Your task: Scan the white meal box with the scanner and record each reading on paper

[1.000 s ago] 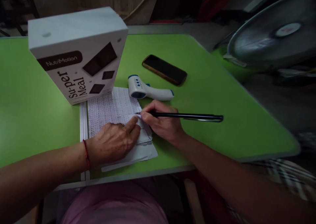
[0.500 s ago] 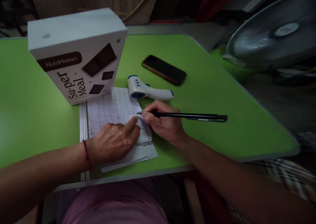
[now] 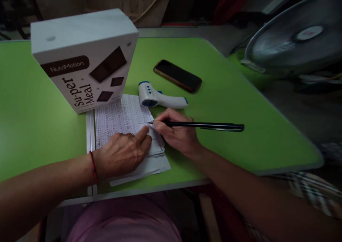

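My right hand (image 3: 180, 131) is closed around a black pen (image 3: 211, 125), its tip on a sheet of paper (image 3: 113, 117) covered in dense handwriting. The pen's capped back end points right. Resting on the paper's lower part is my left hand (image 3: 127, 151), palm down, index finger stretched toward the pen tip and the other fingers slightly bent. It holds nothing and hides part of the writing. Just beyond my right hand lies a white and blue infrared thermometer (image 3: 162, 99).
A tall white NutriMotion box (image 3: 88, 64) stands behind the paper on the left. A smartphone (image 3: 177, 75) lies beyond the thermometer on the green table (image 3: 253, 131). Off the table's right side stands a large fan (image 3: 283, 39).
The pen's back end has shifted slightly left while its tip stays at nearly the same spot. My left hand has not visibly moved.
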The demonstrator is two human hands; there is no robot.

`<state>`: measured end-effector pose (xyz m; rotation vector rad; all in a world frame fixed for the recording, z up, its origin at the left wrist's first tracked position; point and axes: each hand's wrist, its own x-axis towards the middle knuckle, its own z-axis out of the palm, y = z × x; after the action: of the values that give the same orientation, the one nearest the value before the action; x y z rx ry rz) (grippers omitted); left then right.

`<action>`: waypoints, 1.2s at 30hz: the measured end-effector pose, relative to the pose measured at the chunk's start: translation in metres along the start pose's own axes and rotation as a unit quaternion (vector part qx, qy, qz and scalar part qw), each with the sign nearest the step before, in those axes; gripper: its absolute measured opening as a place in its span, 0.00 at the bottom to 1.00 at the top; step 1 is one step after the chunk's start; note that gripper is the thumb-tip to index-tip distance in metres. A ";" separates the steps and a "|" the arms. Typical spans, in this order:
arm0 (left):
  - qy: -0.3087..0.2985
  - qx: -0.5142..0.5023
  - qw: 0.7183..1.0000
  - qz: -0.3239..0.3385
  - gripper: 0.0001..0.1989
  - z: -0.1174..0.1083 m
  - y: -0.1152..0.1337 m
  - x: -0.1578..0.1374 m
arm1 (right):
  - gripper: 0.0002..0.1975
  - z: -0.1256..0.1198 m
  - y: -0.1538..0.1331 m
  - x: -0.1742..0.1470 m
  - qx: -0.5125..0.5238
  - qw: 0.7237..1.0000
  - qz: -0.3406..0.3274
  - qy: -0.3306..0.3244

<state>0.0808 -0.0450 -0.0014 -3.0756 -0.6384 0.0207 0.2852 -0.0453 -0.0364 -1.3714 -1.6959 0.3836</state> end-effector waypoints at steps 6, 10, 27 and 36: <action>-0.010 0.011 1.000 -0.004 0.15 0.000 0.000 0.001 | 0.07 0.001 -0.001 0.002 0.004 1.000 -0.012 0.004; -0.004 0.004 1.000 -0.004 0.15 0.001 0.000 0.000 | 0.07 0.000 -0.001 0.003 0.005 1.000 -0.029 -0.002; 0.014 0.010 1.000 0.000 0.12 0.003 -0.001 0.000 | 0.07 0.004 0.003 0.000 0.019 0.999 -0.007 0.029; -0.004 0.004 1.000 -0.004 0.13 -0.001 -0.002 0.001 | 0.07 0.002 0.001 0.002 0.002 1.000 -0.022 0.014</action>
<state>0.0813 -0.0431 -0.0008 -3.0674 -0.6504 0.0343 0.2839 -0.0430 -0.0372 -1.3287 -1.6976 0.3418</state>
